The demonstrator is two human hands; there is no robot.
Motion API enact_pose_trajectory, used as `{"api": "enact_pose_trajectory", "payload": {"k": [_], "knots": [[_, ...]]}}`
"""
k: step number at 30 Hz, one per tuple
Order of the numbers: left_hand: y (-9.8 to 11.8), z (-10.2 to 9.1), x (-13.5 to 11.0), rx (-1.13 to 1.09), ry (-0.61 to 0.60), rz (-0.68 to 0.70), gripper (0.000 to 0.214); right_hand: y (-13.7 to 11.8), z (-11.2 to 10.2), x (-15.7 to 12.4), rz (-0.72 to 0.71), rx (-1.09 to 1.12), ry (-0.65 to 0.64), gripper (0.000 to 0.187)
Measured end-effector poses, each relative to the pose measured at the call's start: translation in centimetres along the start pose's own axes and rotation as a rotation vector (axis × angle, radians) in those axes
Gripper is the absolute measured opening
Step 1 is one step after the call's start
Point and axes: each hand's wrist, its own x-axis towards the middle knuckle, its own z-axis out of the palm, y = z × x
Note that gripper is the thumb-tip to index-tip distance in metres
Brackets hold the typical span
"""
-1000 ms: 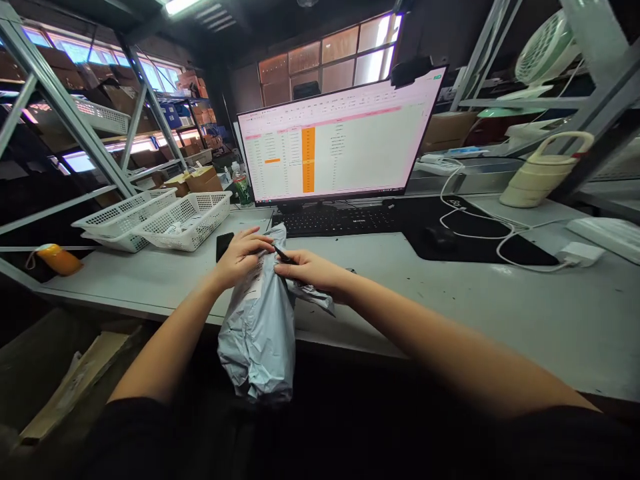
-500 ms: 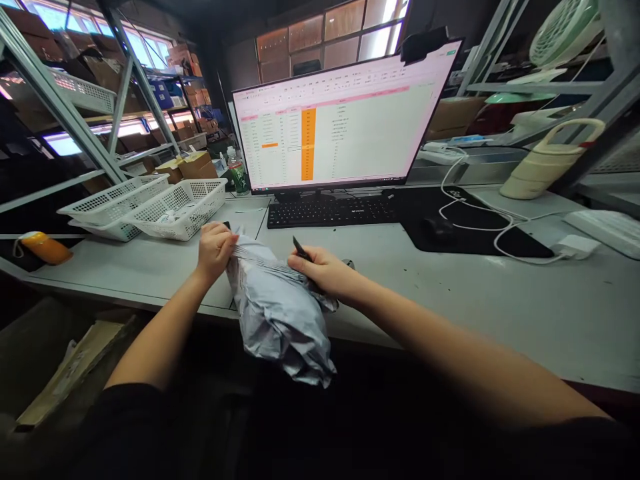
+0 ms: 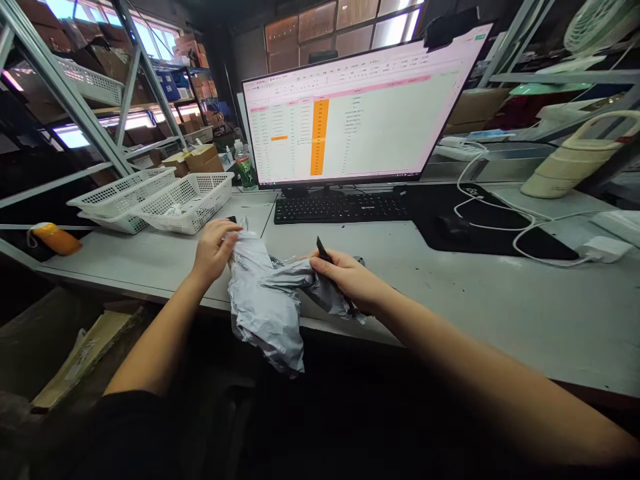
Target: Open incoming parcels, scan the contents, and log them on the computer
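Observation:
A crumpled grey plastic mailer bag (image 3: 265, 300) hangs over the front edge of the white desk (image 3: 150, 263). My left hand (image 3: 214, 248) is closed on the bag's upper left corner. My right hand (image 3: 345, 277) is closed on the bag's right flap and also holds a thin dark tool (image 3: 324, 251) whose tip sticks up above the fingers. The two hands are apart, and the bag's top is stretched between them.
Behind the hands stand a black keyboard (image 3: 343, 207) and a lit monitor (image 3: 357, 113) with a spreadsheet. White mesh baskets (image 3: 183, 200) sit at the left, a black mouse mat (image 3: 490, 230) with white cables at the right. A green bottle (image 3: 245, 168) stands by the monitor.
The hands, close together at the bag's top a second ago, have drawn apart. The bag's top is now spread open and more crumpled, and the bag hangs less far below the desk edge.

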Motion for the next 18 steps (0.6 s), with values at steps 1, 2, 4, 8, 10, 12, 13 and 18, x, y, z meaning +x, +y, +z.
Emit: {"api": "enact_pose_trajectory", "payload": {"k": [1, 2, 4, 8, 10, 12, 13, 18], "knots": [[1.6, -0.2, 0.1, -0.072, -0.159, 0.085, 0.041, -0.2, 0.1, 0.4, -0.024, 0.017, 0.026, 0.045], [3.1, -0.4, 0.0, -0.123, -0.319, 0.156, 0.042, -0.5, 0.3, 0.7, -0.051, 0.032, 0.065, 0.043], [5.5, -0.5, -0.2, -0.13, -0.464, 0.2, 0.047, -1.1, 0.6, 1.0, -0.113, 0.037, 0.154, 0.04], [6.9, 0.5, -0.8, -0.105, -0.304, 0.135, 0.059, -2.8, 1.0, 1.2, -0.254, -0.083, 0.148, 0.032], [7.0, 1.3, -0.6, -0.137, -0.261, 0.117, 0.061, -3.5, 1.4, 1.2, -0.272, -0.167, 0.026, 0.031], [7.2, 2.0, -0.2, -0.153, -0.231, 0.113, 0.062, -3.8, 1.9, 1.2, -0.235, -0.268, -0.122, 0.033], [7.4, 2.3, 0.0, -0.157, -0.211, 0.123, 0.063, -3.7, 2.1, 1.2, -0.2, -0.319, -0.196, 0.034], [7.4, 3.2, 0.4, -0.096, -0.117, 0.255, 0.061, -2.1, 2.7, 0.6, -0.054, -0.285, -0.353, 0.048]]}}
